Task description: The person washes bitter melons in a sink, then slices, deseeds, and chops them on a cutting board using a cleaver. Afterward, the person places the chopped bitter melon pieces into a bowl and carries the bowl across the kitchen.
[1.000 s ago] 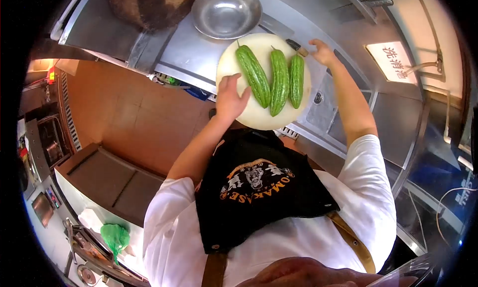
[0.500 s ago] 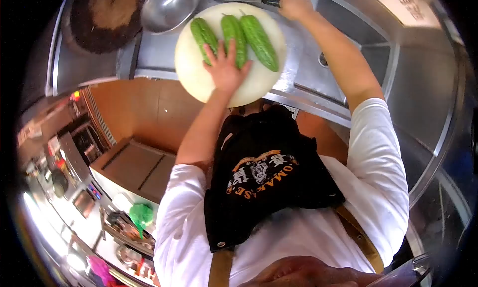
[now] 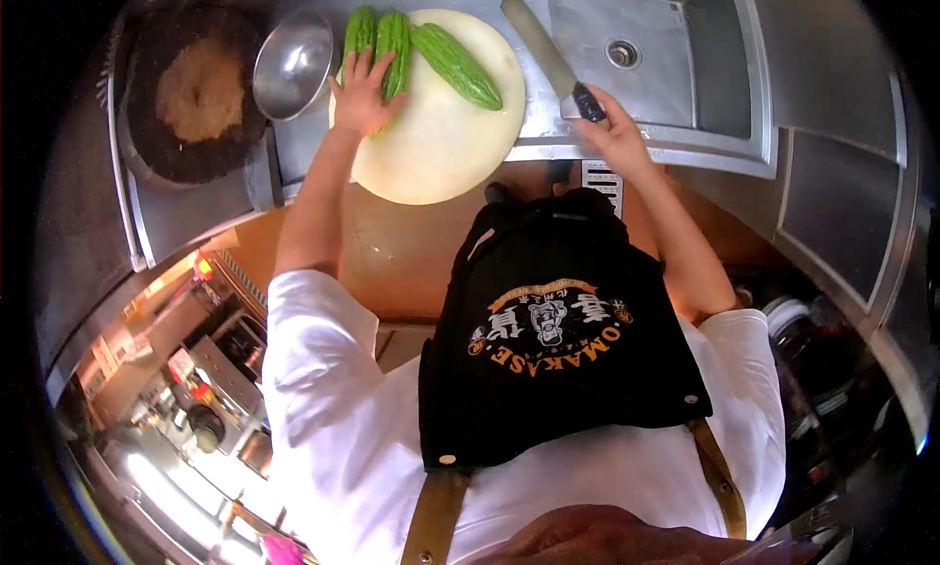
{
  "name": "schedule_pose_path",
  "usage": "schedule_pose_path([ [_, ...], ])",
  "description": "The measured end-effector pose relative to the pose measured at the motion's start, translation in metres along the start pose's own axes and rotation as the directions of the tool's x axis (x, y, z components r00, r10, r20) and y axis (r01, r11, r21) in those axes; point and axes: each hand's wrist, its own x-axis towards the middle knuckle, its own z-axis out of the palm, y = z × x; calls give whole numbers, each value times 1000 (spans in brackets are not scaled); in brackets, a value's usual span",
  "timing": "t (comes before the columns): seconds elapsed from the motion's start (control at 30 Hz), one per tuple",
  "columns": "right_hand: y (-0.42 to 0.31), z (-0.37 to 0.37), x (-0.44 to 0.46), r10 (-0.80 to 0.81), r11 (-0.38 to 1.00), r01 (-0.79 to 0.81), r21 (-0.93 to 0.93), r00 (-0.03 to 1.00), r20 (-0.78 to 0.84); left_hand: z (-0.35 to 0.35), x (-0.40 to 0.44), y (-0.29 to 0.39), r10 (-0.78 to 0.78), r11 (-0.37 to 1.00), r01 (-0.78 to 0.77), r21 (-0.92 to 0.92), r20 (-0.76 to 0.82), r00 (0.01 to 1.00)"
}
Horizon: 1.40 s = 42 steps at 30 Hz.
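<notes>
Two green, ridged bitter melons [image 3: 394, 44] lie side by side at the left rim of the round, pale cutting board [image 3: 441, 154]. My left hand [image 3: 362, 100] rests over their near ends with its fingers spread. A third bitter melon [image 3: 457, 68] lies slantwise farther right on the board, apart from that hand. My right hand [image 3: 615, 134] is closed around the black handle of a cleaver [image 3: 540, 44]. Its broad blade points away and to the left, above the steel counter between the board and the sink.
A steel bowl [image 3: 294, 66] stands left of the board, with a large dark wok [image 3: 157, 159] beyond it. To the right is a steel sink [image 3: 656, 66] with a round drain. The counter's front edge [image 3: 548, 152] runs close to my body.
My left hand and two bitter melons have shifted left on the board, away from the third. My right hand has brought the cleaver nearer from the back of the counter, its blade now slanted.
</notes>
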Motion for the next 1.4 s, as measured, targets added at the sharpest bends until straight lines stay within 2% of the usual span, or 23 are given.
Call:
schedule_pose_path([
  [0.03,9,13,-10,-104,994,105,36,994,-32,-2,8,11,-59,998,60,9,-91,994],
  [0.07,11,24,-21,-140,988,143,57,989,-47,-6,13,27,-118,993,121,4,-178,977],
  [0.1,12,30,-30,-19,998,21,55,999,-38,-8,25,45,-170,983,157,-93,-151,974],
  [0.17,23,39,-38,36,999,-35,21,997,-61,-18,44,95,-348,878,343,-335,46,936],
  [0.23,28,53,-46,73,994,-79,-71,993,-92,19,59,122,-515,793,511,-332,85,853],
  [0.27,30,58,-46,58,995,-65,-79,994,-90,25,56,125,-518,791,509,-339,70,852],
  [0.33,33,64,-48,117,985,-127,-116,989,-90,32,43,122,-496,647,523,-555,214,842],
  [0.37,24,68,-52,175,970,-188,-156,980,-95,26,27,116,-509,640,524,-562,200,837],
  [0.4,16,72,-56,221,917,-262,-301,961,-163,22,3,109,-381,738,426,-523,197,903],
  [0.47,40,73,-58,-74,827,-63,-559,973,-218,21,-48,89,-161,893,208,-400,148,976],
  [0.5,32,81,-66,-54,842,-73,-534,974,-219,25,-68,76,-64,945,94,-313,107,992],
  [0.6,8,111,-94,-154,841,35,-540,972,-176,23,-113,64,-72,947,91,-307,74,995],
  [0.67,-1,118,-101,-187,737,69,-672,977,-106,21,-121,66,-139,941,159,-297,86,986],
  [0.73,-6,119,-99,-104,665,9,-747,991,-81,20,-127,71,-203,931,226,-288,108,973],
  [0.8,-9,116,-101,-139,626,49,-778,989,-49,22,-129,76,-250,922,245,-298,24,968],
  [0.93,-25,114,-101,-184,670,114,-734,983,-16,20,-127,78,-285,914,286,-288,46,957],
  [1.0,2,98,-82,29,453,26,-891,999,44,17,-125,79,-288,916,305,-261,102,952],
  [1.03,5,95,-78,-13,544,64,-837,998,68,16,-125,80,-288,918,306,-253,105,952],
  [1.2,-8,70,-67,28,654,102,-749,987,159,17,-120,78,-340,875,382,-298,184,922],
  [1.3,-31,72,-72,39,648,90,-756,988,151,15,-118,83,-365,869,414,-270,212,906],
  [1.37,-37,73,-72,-123,713,216,-667,975,184,12,-120,88,-390,866,435,-246,214,896],
  [1.4,-32,70,-64,-123,720,219,-658,974,190,9,-120,91,-410,857,456,-241,217,886],
])
